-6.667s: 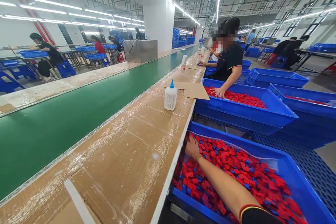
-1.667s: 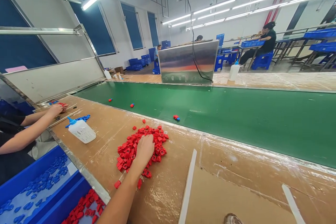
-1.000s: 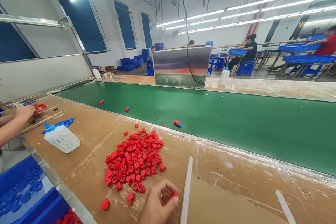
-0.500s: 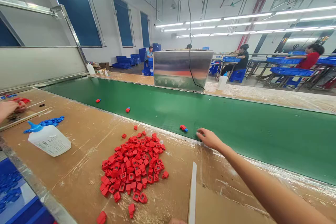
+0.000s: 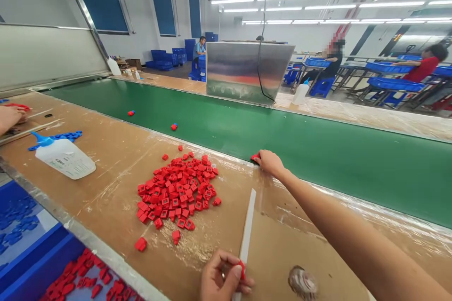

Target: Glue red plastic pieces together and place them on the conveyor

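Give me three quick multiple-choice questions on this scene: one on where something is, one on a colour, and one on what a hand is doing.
1. Where is the right hand?
A) In the blue tray
B) At the far edge of the cardboard-covered bench, beside the green conveyor belt
C) On the red pile

2. What colour are the loose parts beside the white plastic bottle?
A) Red
B) Green
C) Blue

3. What is the left hand doing?
A) Pinching a small red part
B) Lying open on the bench
C) Gripping the bottle

Answers:
1. B, it rests on a red part at the belt's edge.
2. C, the strip of parts by the bottle's nozzle is blue.
3. A, the red part shows between its thumb and fingers.
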### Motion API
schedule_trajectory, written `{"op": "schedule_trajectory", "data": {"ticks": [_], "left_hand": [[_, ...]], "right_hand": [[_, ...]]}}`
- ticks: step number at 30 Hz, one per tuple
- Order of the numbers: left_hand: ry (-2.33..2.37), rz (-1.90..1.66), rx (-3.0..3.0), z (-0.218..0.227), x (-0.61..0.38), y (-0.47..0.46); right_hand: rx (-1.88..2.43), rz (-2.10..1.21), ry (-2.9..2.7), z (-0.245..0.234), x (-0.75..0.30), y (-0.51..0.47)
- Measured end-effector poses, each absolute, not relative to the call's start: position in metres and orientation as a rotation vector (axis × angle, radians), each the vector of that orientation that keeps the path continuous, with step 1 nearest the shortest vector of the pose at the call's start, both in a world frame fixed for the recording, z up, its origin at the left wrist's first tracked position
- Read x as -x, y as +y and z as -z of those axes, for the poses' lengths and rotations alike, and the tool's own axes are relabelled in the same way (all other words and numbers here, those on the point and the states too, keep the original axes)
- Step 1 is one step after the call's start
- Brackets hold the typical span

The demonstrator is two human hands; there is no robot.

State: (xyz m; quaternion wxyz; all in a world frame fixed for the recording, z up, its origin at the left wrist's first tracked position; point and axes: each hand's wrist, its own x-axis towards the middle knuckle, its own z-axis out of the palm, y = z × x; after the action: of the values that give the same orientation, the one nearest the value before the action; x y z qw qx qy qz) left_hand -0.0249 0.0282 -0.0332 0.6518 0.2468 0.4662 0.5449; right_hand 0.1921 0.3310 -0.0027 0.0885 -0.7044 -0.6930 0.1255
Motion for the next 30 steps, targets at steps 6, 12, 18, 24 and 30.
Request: {"op": "schedule_trajectory", "data": {"ticks": [6,12,18,24,30], "left_hand": [[1.122,-1.253,-0.958,0.029,0.029,0.031],[1.129,-1.025,-1.272,0.026,0.036,0.032],[0.89,-0.902,-1.074,0.011,0.013,0.028],[0.822,-0.847,-0.802,0.013,-0.006,0.018],[0.78,-0.88,-0.792,0.014,-0.002,0.015]], "right_hand": [[2.074,-0.383,-1.834,-0.008,-0.251,0.271],[1.829,-0.684,-1.724,-0.029,-0.291,0.162],[1.627,-0.942,-1.612,-0.035,-0.287,0.045],[1.611,-0.678,-1.732,-0.034,-0.269,-0.005],[1.582,-0.512,-1.899,-0.037,-0.251,-0.012]]}}
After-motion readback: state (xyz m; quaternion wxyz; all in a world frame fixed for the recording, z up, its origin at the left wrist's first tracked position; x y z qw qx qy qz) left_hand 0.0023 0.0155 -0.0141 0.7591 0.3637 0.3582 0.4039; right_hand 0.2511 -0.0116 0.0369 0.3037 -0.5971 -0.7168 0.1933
